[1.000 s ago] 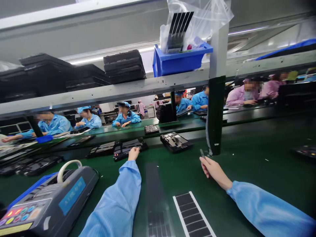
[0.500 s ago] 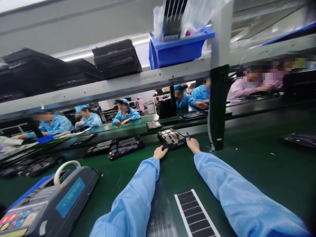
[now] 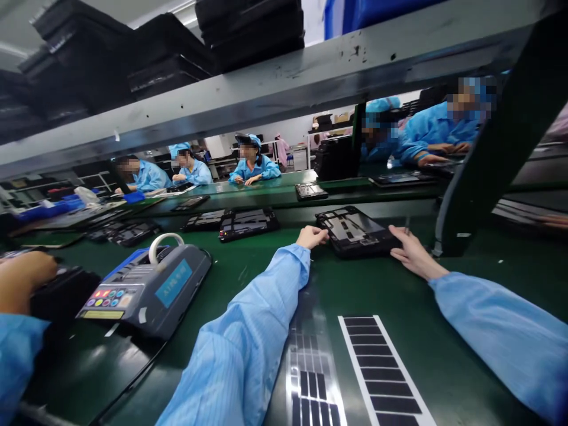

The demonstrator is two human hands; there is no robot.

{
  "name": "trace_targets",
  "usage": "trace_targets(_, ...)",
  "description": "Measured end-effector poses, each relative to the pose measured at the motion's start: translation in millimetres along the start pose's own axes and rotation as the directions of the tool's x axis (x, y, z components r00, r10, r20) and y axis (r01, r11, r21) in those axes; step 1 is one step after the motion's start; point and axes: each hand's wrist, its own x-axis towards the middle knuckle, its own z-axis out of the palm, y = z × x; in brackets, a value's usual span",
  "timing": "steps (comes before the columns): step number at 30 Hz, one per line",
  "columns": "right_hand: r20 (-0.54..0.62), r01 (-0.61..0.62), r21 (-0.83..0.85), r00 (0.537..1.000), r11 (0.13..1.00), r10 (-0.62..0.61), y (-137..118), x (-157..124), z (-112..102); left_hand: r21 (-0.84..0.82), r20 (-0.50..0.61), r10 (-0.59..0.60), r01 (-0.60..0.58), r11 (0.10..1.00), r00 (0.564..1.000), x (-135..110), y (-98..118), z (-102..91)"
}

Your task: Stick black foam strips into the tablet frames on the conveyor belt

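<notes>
**Q:** Where are the hands?

**A:** The left hand (image 3: 309, 238) and the right hand (image 3: 413, 252) reach across the green surface (image 3: 470, 337), one on each side of a black tablet frame (image 3: 355, 231). The frame lies flat between them (its inner ribs show plainly).

**Q:** What are the fingers doing?

**A:** The left fingers (image 3: 318, 235) lie loosely together, not clamped, with their tips at the frame's left edge. The right fingers (image 3: 400, 245) are slightly apart against its right corner. A thin dark stick (image 3: 407, 225) pokes up there, but I can't tell whether they grip it.

**Q:** What's closest to them?

**A:** Below the frame lie two strips of black squares (image 3: 381, 370), and a gray tape machine (image 3: 146, 290) with a white handle sits off to the left. More black frames (image 3: 248, 225) lie farther along the surface.

**Q:** Anyone else?

**A:** At the far left, a co-worker's hand (image 3: 24, 277) rests on something black (image 3: 62, 293). Other workers in blue (image 3: 252, 161) sit across the line, beneath a metal shelf (image 3: 266, 77).
</notes>
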Motion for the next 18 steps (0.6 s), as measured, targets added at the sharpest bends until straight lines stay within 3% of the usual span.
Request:
trace_targets(2, 0.017, -0.024, 0.08, 1.0, 0.997, 0.023, -0.5, -23.4, -13.6, 0.005, -0.159, -0.07, 0.072, 0.997, 0.985, 9.0, -6.4, -24.6)
trace_targets(4, 0.0, -0.069, 0.147, 0.998, 0.987, 0.069, 0.2, -42.4, -29.3, -0.005, -0.34, -0.16, 0.168, 0.986, 0.927, 15.8, -22.2, -58.5)
trace_targets(5, -0.018, -0.092, 0.158, 0.995, 0.983, 0.097, 0.8, -49.7, -36.6, -0.021, -0.432, -0.213, 0.226, 0.974, 0.876, 17.5, -34.3, -77.0)
trace_targets(8, -0.069, -0.133, 0.146, 0.987, 0.98, 0.144, 3.0, -61.2, -50.4, -0.128, -0.623, -0.4, 0.417, 0.9, 0.672, 17.7, -83.7, -125.8)
trace_targets(10, -0.074, -0.123, 0.164, 0.988, 0.979, 0.137, 4.6, -61.4, -51.5, -0.211, -0.663, -0.491, 0.488, 0.847, 0.565, 18.6, -120.2, -144.7)
trace_targets(11, -0.069, -0.11, 0.181, 0.99, 0.977, 0.124, 5.3, -60.2, -50.3, -0.243, -0.669, -0.518, 0.502, 0.83, 0.533, 20.7, -137.0, -149.5)
trace_targets(14, -0.064, -0.08, 0.206, 0.993, 0.975, 0.095, 7.6, -55.5, -46.2, -0.312, -0.666, -0.555, 0.49, 0.814, 0.498, 34.6, -175.6, -151.9)
trace_targets(18, -0.07, -0.078, 0.193, 0.993, 0.978, 0.093, 10.2, -54.0, -47.2, -0.347, -0.679, -0.516, 0.391, 0.853, 0.522, 61.5, -201.5, -151.8)
